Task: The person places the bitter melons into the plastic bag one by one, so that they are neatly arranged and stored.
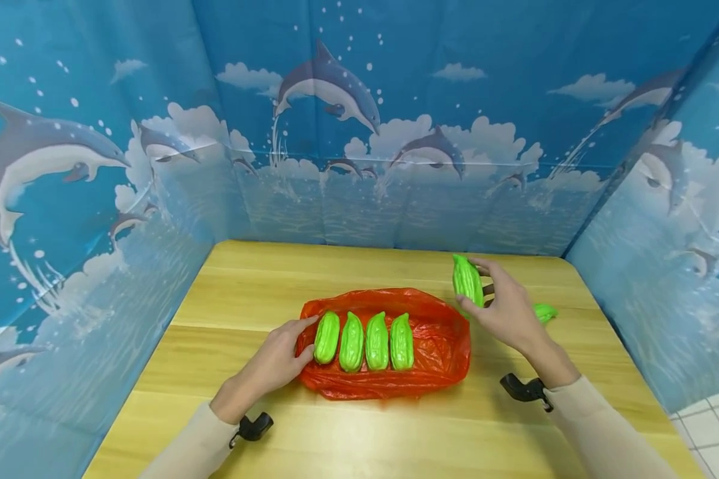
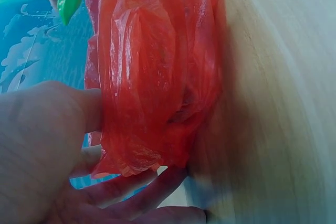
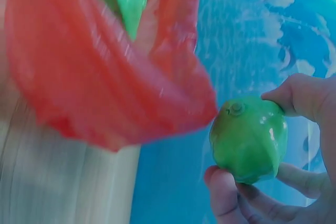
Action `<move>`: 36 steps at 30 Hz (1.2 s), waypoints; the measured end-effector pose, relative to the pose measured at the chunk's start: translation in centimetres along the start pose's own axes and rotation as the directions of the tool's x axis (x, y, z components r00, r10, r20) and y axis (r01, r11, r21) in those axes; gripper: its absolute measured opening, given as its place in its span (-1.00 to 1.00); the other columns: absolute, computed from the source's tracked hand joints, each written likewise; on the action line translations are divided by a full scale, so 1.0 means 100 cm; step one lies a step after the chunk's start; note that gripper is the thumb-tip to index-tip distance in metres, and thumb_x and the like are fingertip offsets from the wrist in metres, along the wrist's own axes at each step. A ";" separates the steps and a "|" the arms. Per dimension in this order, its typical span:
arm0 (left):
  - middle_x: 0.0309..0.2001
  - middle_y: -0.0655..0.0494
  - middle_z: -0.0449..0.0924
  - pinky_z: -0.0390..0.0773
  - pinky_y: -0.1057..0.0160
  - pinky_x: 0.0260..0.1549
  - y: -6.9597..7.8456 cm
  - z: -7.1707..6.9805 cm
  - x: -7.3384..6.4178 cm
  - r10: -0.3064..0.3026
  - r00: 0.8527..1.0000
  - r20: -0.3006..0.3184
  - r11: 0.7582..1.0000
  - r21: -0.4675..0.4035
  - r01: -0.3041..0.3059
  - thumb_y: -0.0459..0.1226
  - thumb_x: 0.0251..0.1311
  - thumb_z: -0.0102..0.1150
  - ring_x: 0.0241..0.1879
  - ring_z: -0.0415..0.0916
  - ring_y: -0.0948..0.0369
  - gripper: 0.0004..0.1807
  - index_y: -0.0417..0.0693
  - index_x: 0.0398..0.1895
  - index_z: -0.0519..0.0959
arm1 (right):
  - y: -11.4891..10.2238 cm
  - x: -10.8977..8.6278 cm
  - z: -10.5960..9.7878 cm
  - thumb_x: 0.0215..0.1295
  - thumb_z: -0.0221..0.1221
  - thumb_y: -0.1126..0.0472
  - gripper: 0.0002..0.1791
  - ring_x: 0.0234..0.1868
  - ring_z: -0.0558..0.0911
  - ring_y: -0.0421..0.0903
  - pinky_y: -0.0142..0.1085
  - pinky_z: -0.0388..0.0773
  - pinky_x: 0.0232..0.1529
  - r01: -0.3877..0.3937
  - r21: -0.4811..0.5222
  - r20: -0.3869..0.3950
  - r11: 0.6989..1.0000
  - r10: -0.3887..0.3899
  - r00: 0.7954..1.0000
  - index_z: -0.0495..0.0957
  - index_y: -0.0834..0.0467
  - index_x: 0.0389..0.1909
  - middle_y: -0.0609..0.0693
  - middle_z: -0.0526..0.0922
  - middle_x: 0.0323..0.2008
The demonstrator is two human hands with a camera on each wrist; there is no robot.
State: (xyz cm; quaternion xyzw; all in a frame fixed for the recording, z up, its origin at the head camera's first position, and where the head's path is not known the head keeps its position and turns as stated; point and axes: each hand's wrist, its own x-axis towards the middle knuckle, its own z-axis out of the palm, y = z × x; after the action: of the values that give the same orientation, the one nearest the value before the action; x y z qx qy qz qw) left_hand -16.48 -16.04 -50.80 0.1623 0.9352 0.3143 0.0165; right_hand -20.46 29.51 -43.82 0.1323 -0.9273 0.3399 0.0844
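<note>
A red plastic bag [image 1: 434, 380] lies spread open on the table, with several bright green, ridged bitter melons [image 1: 351, 342] side by side in its left and middle part. At the bag's left end my left hand [image 1: 278, 356] holds the rim between thumb and fingers; the left wrist view shows the red film [image 2: 152, 72] between them. My right hand [image 1: 506, 313] grips another bitter melon [image 1: 467, 281] upright, above the bag's right back edge. In the right wrist view, thumb and fingers circle this melon [image 3: 247, 140], its stem end facing the camera.
One more green melon [image 1: 545, 312] lies on the wooden table [image 1: 359, 439] to the right, partly hidden behind my right wrist. A blue dolphin-print curtain [image 1: 395, 199] encloses the table's back and sides. Black wrist cameras [image 1: 254, 426] sit under both wrists.
</note>
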 end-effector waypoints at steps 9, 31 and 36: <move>0.56 -0.27 0.65 0.66 -0.26 0.57 0.002 0.001 0.000 0.016 1.000 -0.023 1.000 0.012 -0.016 -0.34 0.60 0.37 0.55 0.65 -0.22 -0.30 -0.21 0.74 0.48 | -0.032 -0.003 0.011 0.62 0.45 0.09 -0.09 0.10 0.83 0.26 -0.06 0.87 -0.09 0.019 0.031 0.044 0.999 -0.020 0.999 0.25 0.13 0.82 0.37 0.56 0.56; 0.58 -0.26 0.64 0.65 -0.26 0.59 -0.003 0.007 -0.003 0.017 1.000 -0.022 1.000 -0.016 -0.017 -0.34 0.61 0.38 0.57 0.63 -0.22 -0.31 -0.22 0.73 0.48 | -0.069 -0.002 0.067 0.56 0.49 0.10 0.00 0.26 0.74 0.16 0.13 0.81 0.12 0.069 0.066 0.138 0.995 -0.078 0.987 0.21 0.08 0.87 0.24 0.56 0.59; 0.58 -0.26 0.64 0.65 -0.26 0.59 -0.004 0.004 0.000 0.029 0.999 -0.015 1.000 -0.012 -0.029 -0.33 0.61 0.38 0.57 0.63 -0.22 -0.30 -0.23 0.74 0.46 | -0.072 -0.002 0.080 0.56 0.50 0.10 -0.02 0.35 0.69 0.16 0.09 0.79 0.13 0.084 0.067 0.150 0.994 -0.093 0.984 0.23 0.06 0.86 0.22 0.54 0.62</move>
State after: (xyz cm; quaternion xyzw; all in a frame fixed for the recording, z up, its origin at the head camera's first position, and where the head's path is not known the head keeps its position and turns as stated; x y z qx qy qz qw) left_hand -16.57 -16.12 -51.36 0.1732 0.9309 0.3214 0.0060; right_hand -18.59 19.07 -45.51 0.2016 -0.9136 0.3524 0.0238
